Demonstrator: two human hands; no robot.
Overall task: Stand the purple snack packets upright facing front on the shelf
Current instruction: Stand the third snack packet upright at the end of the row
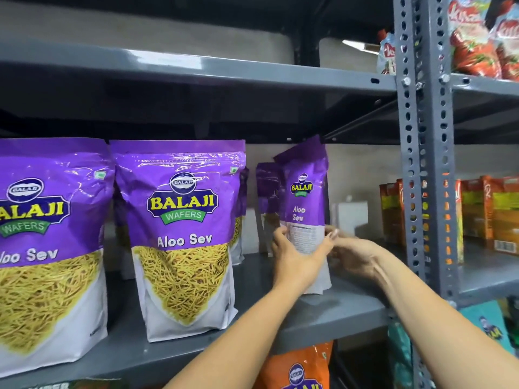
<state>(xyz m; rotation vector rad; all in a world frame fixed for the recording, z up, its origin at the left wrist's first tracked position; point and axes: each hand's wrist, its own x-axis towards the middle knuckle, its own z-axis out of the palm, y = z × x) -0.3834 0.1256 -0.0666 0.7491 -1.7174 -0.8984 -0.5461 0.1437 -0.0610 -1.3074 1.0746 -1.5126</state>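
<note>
Two purple Aloo Sev packets stand upright facing front on the grey shelf (323,313): one at the far left (42,248), one in the middle (182,234). At the right, a third purple packet (304,192) stands turned edge-on, showing its narrow side. My left hand (297,256) grips its lower left side. My right hand (354,254) holds its lower right side from behind. More purple packets (265,189) stand behind it, partly hidden.
A grey perforated upright post (427,164) bounds the shelf on the right. Orange boxes (483,209) fill the neighbouring bay. Red packets (477,37) sit on the upper right shelf. An orange packet (300,369) stands on the shelf below. White boxes (351,217) sit at the back.
</note>
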